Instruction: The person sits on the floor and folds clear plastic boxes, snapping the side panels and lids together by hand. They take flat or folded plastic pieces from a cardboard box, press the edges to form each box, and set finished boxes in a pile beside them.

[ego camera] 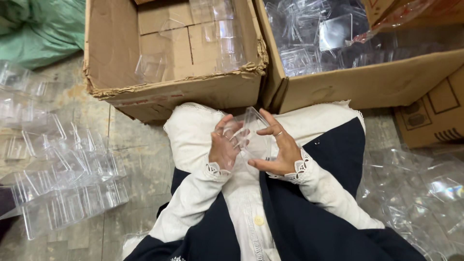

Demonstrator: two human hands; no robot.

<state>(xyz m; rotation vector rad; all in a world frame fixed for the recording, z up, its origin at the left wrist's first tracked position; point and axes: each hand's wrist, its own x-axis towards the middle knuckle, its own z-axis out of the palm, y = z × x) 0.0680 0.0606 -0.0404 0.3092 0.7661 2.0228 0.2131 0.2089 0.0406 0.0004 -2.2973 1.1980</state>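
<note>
Hands meet over lap, wrists bent inward. Left hand [223, 147] curled, fingers clamped on near side of clear plastic piece [249, 126]. Right hand [279, 150] spread, thumb and fingertips pinching far side of same piece, ring on one finger. Piece held tilted above white cloth [193, 128]. Two open cardboard boxes ahead: left box [111, 53] holds few clear pieces, right box [357, 84] heaped with them. Third box [435, 116] at right edge. Stacked clear pieces [63, 169] on floor at left, too many to count.

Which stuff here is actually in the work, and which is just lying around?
In hand:
- clear plastic piece, held by left hand and right hand
- left box, few clear pieces inside
- right box, full of clear pieces
- clear trays stacked on floor

Lying about:
- green sack
- printed carton
- loose plastic wrap
</note>
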